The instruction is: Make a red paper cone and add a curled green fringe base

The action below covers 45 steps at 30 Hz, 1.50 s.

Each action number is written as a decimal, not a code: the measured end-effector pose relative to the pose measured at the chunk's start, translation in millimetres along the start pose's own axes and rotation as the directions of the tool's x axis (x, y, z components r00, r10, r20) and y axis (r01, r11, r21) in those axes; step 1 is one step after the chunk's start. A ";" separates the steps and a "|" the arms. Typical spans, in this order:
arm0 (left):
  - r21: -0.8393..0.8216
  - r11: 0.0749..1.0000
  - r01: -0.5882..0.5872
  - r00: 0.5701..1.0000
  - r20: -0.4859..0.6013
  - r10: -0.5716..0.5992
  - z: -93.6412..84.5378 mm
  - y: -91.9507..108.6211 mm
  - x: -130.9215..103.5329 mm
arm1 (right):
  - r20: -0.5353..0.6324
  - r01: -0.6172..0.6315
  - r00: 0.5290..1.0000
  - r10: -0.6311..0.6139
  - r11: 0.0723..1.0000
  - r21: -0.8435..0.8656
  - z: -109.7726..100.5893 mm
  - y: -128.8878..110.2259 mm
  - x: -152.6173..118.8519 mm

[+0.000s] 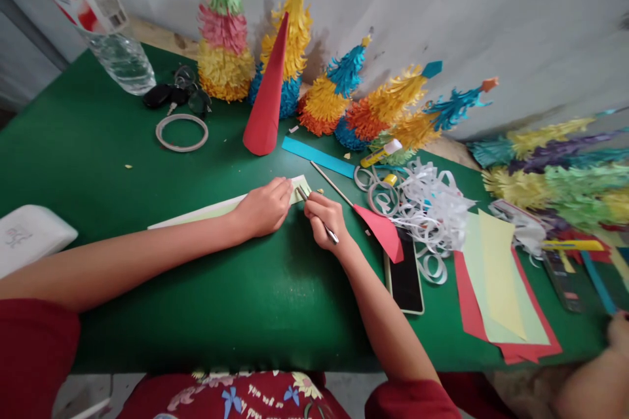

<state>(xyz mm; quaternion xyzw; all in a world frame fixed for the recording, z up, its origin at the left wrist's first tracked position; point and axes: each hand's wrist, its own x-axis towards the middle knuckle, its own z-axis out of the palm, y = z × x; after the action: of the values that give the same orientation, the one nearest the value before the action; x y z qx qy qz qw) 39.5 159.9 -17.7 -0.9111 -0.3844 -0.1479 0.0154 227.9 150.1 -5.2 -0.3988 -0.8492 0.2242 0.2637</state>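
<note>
A long, narrow pale green and white paper strip (206,211) lies across the green table. My left hand (265,207) presses on it near its right end, fingers closed together over the paper. In my right hand (324,216) is a slim, silver pen-like tool (331,234), whose tip meets the strip's end; its exact kind is hard to make out. Just beyond my hands stands a red paper cone (268,108). A thin stick (330,182) and a red paper piece (381,232) lie right of my right hand.
Fringed paper cones (223,46) line the wall. A water bottle (120,55), keys (179,93) and a tape roll (181,133) are at left. On the right are white paper curls (432,203), a phone (405,281), coloured sheets (506,281) and another person's hand (620,330).
</note>
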 end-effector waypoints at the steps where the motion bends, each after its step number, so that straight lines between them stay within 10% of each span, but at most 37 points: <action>1: 0.005 1.000 -0.005 1.000 -0.002 0.005 0.0 -0.1 0.0 | -0.001 -0.001 1.000 0.001 1.000 0.006 -0.5 -0.9 -0.8; 30: -0.017 1.000 -0.007 1.000 0.008 0.007 0.5 -0.4 -0.3 | -0.022 -0.061 0.998 0.063 0.997 0.051 -2.4 -15.6 -37.9; 39: -0.054 0.998 -0.040 0.999 -0.033 0.038 -1.8 -0.2 0.0 | -0.350 -0.070 0.923 0.159 0.965 0.254 4.9 1.2 -18.6; 45: -0.008 0.999 -0.046 0.999 -0.020 0.046 -3.1 0.9 -1.5 | -0.193 -0.010 0.981 0.028 0.996 0.091 11.9 -0.3 2.5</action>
<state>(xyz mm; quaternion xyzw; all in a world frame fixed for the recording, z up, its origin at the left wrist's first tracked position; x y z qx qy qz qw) 38.4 157.9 -15.1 -0.9183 -0.3624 -0.1581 0.0188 218.9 149.9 -13.4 -0.4146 -0.8047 0.2247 0.3606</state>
